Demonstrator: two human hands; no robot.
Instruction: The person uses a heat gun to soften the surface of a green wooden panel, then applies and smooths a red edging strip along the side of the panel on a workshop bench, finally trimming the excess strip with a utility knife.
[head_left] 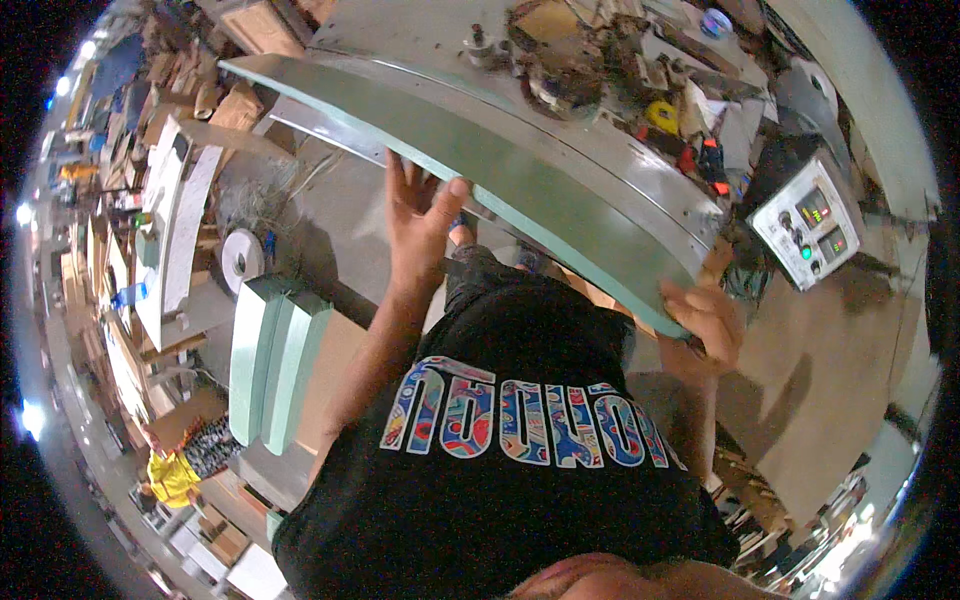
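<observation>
Green panel [510, 170] laid along near edge of grey surface [370, 35]; panel's near edge held by partly curled left hand [415, 225], thumb against edge. Right end gripped by curled right hand [708, 318]. Control box [805, 225] positioned beyond surface's right edge.

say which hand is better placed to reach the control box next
Probably the right hand: it is at the green board's right end, on the same side as the control box. The left hand, at the board's near edge, is farther left.
</observation>
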